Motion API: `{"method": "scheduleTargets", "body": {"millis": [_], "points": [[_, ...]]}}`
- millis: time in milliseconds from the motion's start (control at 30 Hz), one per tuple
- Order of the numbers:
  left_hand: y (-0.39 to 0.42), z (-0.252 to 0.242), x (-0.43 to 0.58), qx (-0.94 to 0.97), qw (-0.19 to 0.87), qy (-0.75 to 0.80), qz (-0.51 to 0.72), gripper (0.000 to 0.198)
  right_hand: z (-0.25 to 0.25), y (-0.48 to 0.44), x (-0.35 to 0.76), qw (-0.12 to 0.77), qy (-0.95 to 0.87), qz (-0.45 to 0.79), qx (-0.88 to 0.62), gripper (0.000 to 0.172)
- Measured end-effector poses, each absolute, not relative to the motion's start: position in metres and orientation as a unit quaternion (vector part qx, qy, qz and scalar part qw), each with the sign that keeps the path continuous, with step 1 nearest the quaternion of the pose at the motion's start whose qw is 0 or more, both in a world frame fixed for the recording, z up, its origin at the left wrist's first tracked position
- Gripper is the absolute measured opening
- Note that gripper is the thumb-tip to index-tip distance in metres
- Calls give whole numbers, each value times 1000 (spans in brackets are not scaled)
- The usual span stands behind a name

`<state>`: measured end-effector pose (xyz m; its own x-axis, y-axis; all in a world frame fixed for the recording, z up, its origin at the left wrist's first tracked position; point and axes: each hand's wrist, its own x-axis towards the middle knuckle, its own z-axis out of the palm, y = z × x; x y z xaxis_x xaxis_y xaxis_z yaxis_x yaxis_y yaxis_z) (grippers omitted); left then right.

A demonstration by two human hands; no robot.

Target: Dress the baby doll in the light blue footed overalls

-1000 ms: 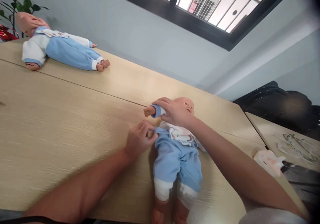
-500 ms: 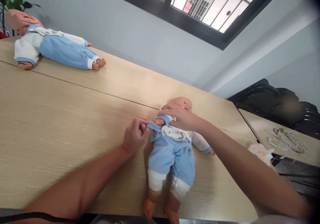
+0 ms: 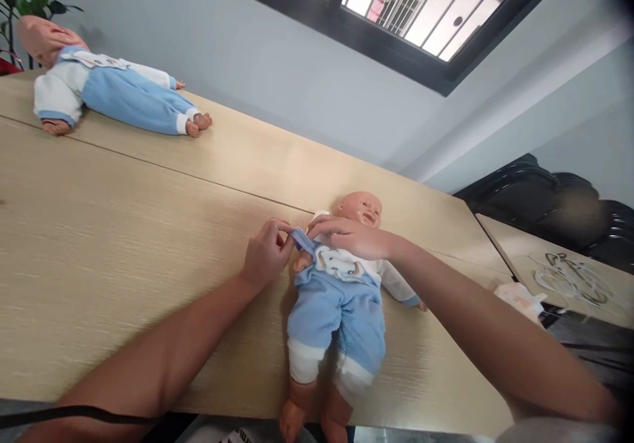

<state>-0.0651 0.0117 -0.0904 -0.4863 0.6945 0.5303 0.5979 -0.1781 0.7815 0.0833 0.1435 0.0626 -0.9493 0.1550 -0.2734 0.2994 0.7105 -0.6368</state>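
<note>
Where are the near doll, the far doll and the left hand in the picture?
near doll (image 3: 337,314), head view, on the blue trousers.
far doll (image 3: 126,96), head view, on the blue trousers.
left hand (image 3: 265,258), head view, on the back of the hand, pinching the blue strap.

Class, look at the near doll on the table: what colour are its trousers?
Light blue with white cuffs. The near doll's trousers show best in the head view, below both hands.

The right hand (image 3: 347,235) hides the near doll's (image 3: 337,298) shoulder; its feet are cut off below.
</note>
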Motion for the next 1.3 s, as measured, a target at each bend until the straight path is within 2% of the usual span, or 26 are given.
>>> {"method": "scheduleTargets", "body": {"millis": [67, 200, 333, 433, 533, 667, 800, 867, 1033, 1133, 1300], "points": [[13, -89, -67, 526, 34, 642, 557, 12, 63, 140, 79, 93, 885, -415, 188, 28], [10, -79, -68, 531, 50, 672, 514, 13, 60, 134, 75, 70, 817, -475, 319, 33], [-1, -58, -68, 539, 162, 705, 431, 29, 64, 136, 74, 35, 800, -463, 379, 31], [-10, -46, -65, 572, 211, 705, 363, 35, 64, 140, 71, 59, 806, -436, 397, 23], [-12, -45, -59, 551, 206, 731, 347, 34, 59, 142, 65, 85, 810, -410, 410, 23], [-7, -53, -61, 548, 224, 708, 385, 34, 57, 143, 53, 84, 794, -425, 426, 28], [-3, -55, -74, 628, 169, 667, 363, 42, 62, 147, 44, 91, 766, -446, 455, 25], [-3, -53, -82, 675, 133, 643, 337, 37, 65, 151, 40, 92, 754, -443, 477, 27], [1, -53, -105, 725, 57, 597, 339, 18, 68, 163, 33, 98, 743, -374, 546, 25], [4, -54, -117, 742, 35, 563, 362, 17, 63, 172, 33, 95, 748, -303, 583, 24], [3, -53, -139, 718, 97, 567, 392, 25, 53, 189, 46, 70, 780, -176, 596, 29]]}}
